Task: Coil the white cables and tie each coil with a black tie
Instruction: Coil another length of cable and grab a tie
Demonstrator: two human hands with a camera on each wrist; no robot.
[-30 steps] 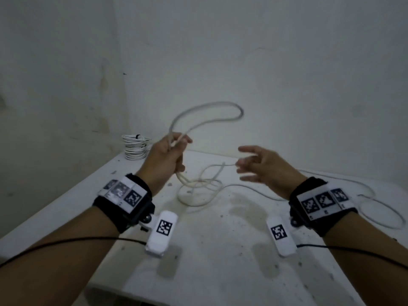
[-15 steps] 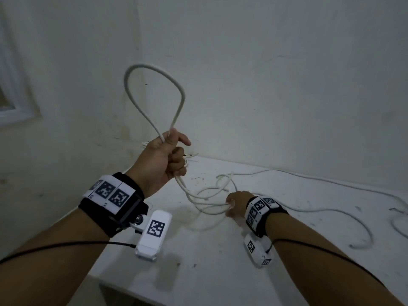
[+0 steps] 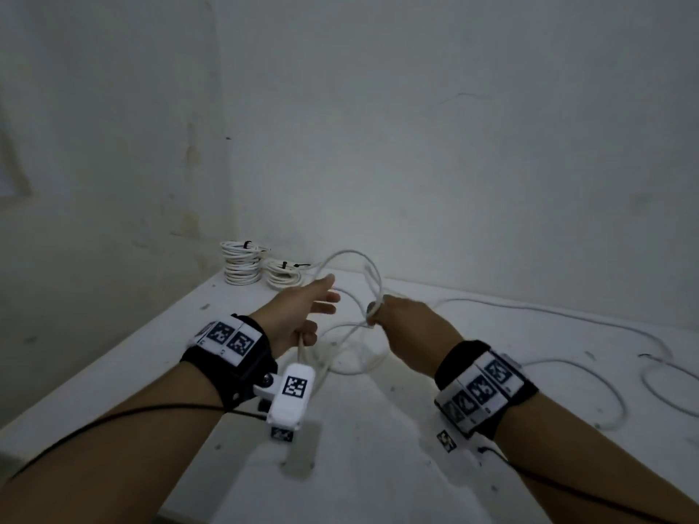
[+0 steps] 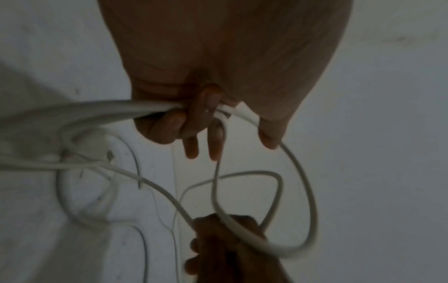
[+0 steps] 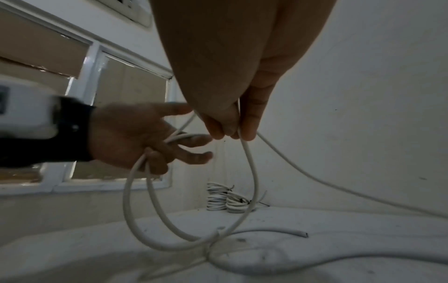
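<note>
A long white cable (image 3: 350, 255) rises in a loop between my hands, above the white table (image 3: 378, 448). My left hand (image 3: 321, 308) holds gathered loops under its curled lower fingers (image 4: 203, 109); its index and middle fingers point out straight. My right hand (image 3: 372, 315) pinches a strand of the cable (image 5: 252, 172) just right of the left hand (image 5: 150, 137). The held loops hang down and touch the table. The rest of the cable (image 3: 567, 315) trails off to the right.
Two tied white coils (image 3: 242, 262) (image 3: 283, 276) with black ties stand in the table's back left corner, by the wall. A small dark strip (image 3: 645, 356) lies at the far right. A cut cable end (image 5: 303, 234) rests on the table. The left table edge is near.
My left hand came down from its raised position, and the tall loop dropped with it. My right hand lifted off the table and carried a strand of cable up beside the left hand.
</note>
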